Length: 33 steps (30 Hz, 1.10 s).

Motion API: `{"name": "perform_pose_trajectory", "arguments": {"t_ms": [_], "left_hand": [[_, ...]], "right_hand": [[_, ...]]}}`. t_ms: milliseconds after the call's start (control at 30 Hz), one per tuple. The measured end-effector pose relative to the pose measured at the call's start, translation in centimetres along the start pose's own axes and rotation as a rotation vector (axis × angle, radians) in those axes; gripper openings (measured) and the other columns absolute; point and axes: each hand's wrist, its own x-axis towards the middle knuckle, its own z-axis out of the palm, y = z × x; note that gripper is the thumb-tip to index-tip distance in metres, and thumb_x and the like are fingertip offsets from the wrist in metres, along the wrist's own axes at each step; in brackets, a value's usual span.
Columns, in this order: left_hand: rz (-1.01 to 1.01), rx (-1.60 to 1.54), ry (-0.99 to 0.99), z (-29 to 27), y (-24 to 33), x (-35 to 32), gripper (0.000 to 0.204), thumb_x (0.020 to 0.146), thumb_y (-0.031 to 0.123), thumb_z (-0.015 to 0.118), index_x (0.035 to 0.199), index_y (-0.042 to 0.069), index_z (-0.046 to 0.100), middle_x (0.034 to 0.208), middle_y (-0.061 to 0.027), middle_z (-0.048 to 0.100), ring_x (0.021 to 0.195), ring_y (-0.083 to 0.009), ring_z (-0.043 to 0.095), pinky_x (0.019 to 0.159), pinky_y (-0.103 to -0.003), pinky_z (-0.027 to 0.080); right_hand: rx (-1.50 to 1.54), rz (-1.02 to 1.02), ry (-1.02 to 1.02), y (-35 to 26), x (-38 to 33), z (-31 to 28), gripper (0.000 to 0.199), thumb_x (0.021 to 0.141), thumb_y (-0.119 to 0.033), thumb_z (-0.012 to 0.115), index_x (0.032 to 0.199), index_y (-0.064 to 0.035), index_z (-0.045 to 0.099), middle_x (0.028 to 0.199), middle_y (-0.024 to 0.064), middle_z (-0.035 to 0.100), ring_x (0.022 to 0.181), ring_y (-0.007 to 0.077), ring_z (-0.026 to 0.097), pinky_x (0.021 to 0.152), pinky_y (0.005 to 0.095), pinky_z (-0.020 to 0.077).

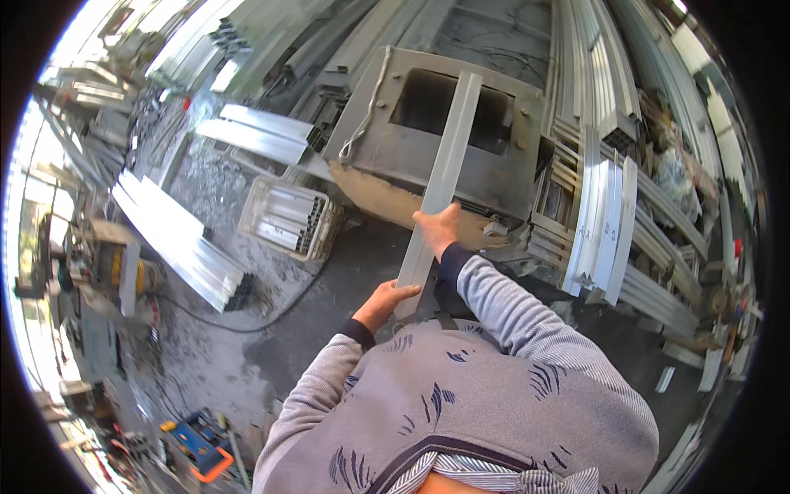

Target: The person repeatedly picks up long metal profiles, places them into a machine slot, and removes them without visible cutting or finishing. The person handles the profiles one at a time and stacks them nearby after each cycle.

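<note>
A long, flat metal profile (445, 169) runs from close to my body up across a grey metal machine housing (362, 123). Its far end lies over the dark rectangular opening (424, 99) in the housing. My left hand (383, 305) grips the profile near its close end, thumb across the top face. Farther along, my right hand (439, 226) is closed on the same profile, its thumb and fingers at the edges. The undersides of both grips are hidden. A worn brown board (374, 196) sits along the housing's near edge, beneath the profile.
A pale plastic crate (247, 216) of short metal pieces stands on the floor left of me. Stacked silver profiles (177, 239) lie beyond it. More profiles (605, 222) lean at the right. A dark cable (284, 313) curves over the floor; a blue-and-orange tool (200, 445) lies lower left.
</note>
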Motion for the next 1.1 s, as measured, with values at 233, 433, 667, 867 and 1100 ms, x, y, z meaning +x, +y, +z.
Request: {"name": "perform_pose_trajectory", "arguments": {"t_ms": [233,433,667,867,1100], "left_hand": [[0.074,0.071,-0.038,2.6,12.8,10.5,0.040,0.100,0.038,0.076,0.116,0.002,0.071,0.095,-0.0055,0.074,0.078,-0.0158,0.070,0.070,-0.029,0.055],[0.039,0.084,0.064,4.4,19.3,19.3,0.052,0.098,0.042,0.079,0.126,0.000,0.067,0.106,-0.0093,0.074,0.089,-0.0197,0.072,0.073,-0.031,0.056],[0.065,0.030,-0.043,3.4,16.2,19.6,0.053,0.092,0.043,0.084,0.121,0.002,0.069,0.098,-0.0076,0.072,0.084,-0.0203,0.070,0.071,-0.034,0.055],[0.117,0.024,-0.064,2.7,9.8,14.5,0.046,0.095,0.038,0.082,0.117,0.000,0.071,0.096,-0.0072,0.074,0.079,-0.0179,0.070,0.070,-0.032,0.054],[0.087,0.088,-0.013,0.9,2.7,9.1,0.040,0.099,0.036,0.078,0.118,0.002,0.069,0.093,-0.0039,0.072,0.077,-0.0143,0.068,0.068,-0.030,0.052]], "right_hand": [[-0.539,-0.551,0.380,-6.5,12.8,-2.8,0.104,0.072,-0.032,0.084,0.160,-0.0037,0.035,0.151,0.0282,0.044,0.147,0.0454,0.039,0.122,0.0540,0.0334],[-0.760,-0.468,0.306,-11.2,22.5,-4.8,0.090,0.080,-0.035,0.079,0.158,-0.0066,0.044,0.164,0.0264,0.035,0.158,0.0441,0.024,0.126,0.0547,0.0265],[-0.745,-0.603,0.314,-8.3,21.5,-4.5,0.082,0.083,-0.024,0.073,0.154,0.0054,0.044,0.164,0.0276,0.032,0.157,0.0474,0.025,0.127,0.0556,0.0280],[-0.729,-0.595,0.245,-5.0,14.3,-3.7,0.085,0.085,-0.022,0.071,0.157,0.0093,0.038,0.167,0.0309,0.025,0.158,0.0502,0.021,0.133,0.0509,0.0209],[-0.797,-0.509,0.196,-2.0,5.8,-1.9,0.087,0.088,-0.025,0.073,0.158,0.0079,0.036,0.169,0.0287,0.021,0.160,0.0476,0.017,0.134,0.0486,0.0181]]}}
